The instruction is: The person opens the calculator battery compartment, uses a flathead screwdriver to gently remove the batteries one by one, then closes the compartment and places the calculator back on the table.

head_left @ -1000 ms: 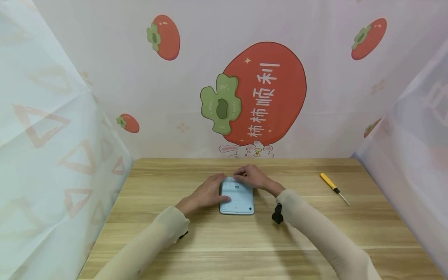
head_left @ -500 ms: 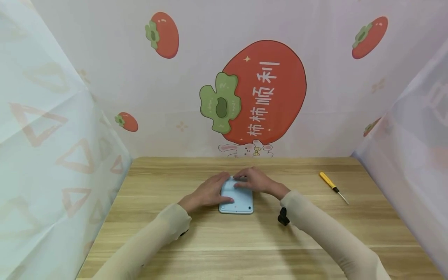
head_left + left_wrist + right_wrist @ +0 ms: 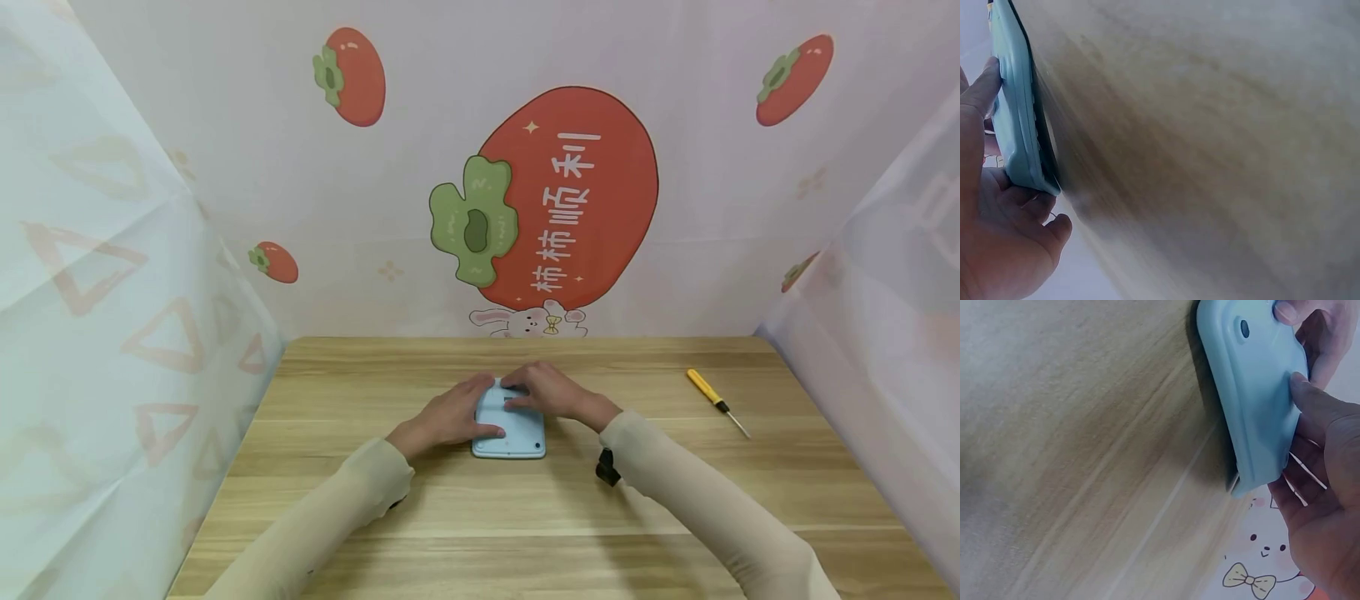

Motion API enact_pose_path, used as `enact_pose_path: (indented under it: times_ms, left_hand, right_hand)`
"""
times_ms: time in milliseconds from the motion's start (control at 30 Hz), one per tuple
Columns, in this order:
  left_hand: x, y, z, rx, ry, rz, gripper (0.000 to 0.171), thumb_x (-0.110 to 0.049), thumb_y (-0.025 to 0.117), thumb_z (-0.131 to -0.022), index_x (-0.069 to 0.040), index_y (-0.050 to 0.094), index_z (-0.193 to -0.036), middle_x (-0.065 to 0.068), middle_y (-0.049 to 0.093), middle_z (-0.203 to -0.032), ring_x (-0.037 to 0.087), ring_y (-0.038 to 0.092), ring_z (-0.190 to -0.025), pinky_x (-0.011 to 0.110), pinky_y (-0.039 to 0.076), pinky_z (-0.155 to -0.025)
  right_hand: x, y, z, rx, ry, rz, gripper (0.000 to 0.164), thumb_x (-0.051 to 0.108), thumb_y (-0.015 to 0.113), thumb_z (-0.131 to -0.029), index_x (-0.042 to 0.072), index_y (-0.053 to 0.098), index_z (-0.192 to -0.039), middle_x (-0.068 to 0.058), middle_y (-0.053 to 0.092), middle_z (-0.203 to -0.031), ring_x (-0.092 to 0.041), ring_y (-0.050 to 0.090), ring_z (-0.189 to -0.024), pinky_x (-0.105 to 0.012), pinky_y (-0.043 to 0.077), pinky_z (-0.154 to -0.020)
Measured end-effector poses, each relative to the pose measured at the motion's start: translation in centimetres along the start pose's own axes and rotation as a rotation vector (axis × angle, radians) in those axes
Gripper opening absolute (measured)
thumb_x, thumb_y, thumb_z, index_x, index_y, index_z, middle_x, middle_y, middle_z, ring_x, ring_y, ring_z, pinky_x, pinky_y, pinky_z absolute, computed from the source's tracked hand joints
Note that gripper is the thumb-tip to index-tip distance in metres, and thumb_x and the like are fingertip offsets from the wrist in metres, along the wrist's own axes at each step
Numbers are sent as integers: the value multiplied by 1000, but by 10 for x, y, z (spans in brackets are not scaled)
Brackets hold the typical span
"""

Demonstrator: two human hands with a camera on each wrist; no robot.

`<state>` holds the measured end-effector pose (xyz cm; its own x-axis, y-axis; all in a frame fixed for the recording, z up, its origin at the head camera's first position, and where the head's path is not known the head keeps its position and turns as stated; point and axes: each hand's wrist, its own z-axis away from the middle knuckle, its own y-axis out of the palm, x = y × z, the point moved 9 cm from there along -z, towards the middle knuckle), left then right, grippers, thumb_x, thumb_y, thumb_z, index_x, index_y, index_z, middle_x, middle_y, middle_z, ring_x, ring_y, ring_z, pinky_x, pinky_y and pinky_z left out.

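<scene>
A light blue calculator (image 3: 517,444) lies face down on the wooden table, its smooth back upward. One dark round foot (image 3: 537,445) shows at its near right corner. My left hand (image 3: 452,414) grips it from the left, thumb across the back and fingers curled at the far edge. From the right, my right hand (image 3: 553,392) holds the far end, its thumb on the back and its fingers round the edge. In the right wrist view the calculator (image 3: 1257,394) stands slightly off the wood along its near side. The key side faces down, mostly hidden.
A screwdriver (image 3: 705,388) with a yellow handle lies at the right of the table (image 3: 480,533), its shaft pointing toward the near right. A white printed cloth (image 3: 375,192) with red persimmons hangs behind, and pale cloths flank both sides.
My right thumb has come down from the far edge onto the calculator's back. My left thumb has slid a little further across it. The calculator and screwdriver have stayed in place.
</scene>
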<state>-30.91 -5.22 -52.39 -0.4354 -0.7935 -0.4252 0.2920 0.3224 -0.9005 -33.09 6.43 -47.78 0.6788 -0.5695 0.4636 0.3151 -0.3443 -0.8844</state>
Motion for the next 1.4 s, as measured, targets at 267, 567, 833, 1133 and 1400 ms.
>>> enact_pose_path:
  times_ms: [267, 567, 833, 1133, 1400]
  left_hand:
    - [-2, 0, 0, -2, 4, -6, 104, -63, 80, -87, -11, 34, -164, 10, 37, -169, 35, 44, -150, 57, 48, -114]
    - [-5, -1, 2, 20, -24, 5, 109, -65, 82, -84, -10, 33, -165, 12, 36, -170, 35, 42, -152, 55, 36, -124]
    - [-4, 0, 0, 16, -32, 4, 111, -65, 83, -83, -10, 32, -165, 12, 35, -171, 35, 40, -153, 55, 34, -126]
    - [-5, -2, 1, 11, -12, 12, 111, -64, 83, -83, -7, 33, -164, 13, 37, -169, 32, 39, -155, 53, 24, -130]
    - [-7, -3, 0, 15, -16, -8, 111, -64, 83, -84, -7, 33, -165, 14, 37, -169, 30, 38, -155, 53, 21, -131]
  right_hand:
    - [3, -4, -5, 47, 35, 1, 37, 17, 84, -92, -1, 76, -124, -17, 77, -119, -24, 76, -107, -36, 65, -86]
    - [3, -4, -10, 72, 27, 20, 33, 16, 86, -91, 1, 79, -119, -15, 79, -114, -25, 77, -106, -34, 65, -85]
    - [8, -6, -12, 95, -12, 46, 29, 13, 84, -92, 1, 79, -118, -12, 80, -110, -22, 78, -103, -32, 65, -84]
    - [16, -3, -13, 130, -72, 72, 25, 10, 81, -95, 2, 80, -118, -9, 81, -106, -17, 78, -97, -26, 64, -79]
    - [18, -2, -14, 164, -96, 119, 24, 12, 80, -96, 2, 81, -117, -8, 82, -102, -10, 77, -89, -20, 61, -73]
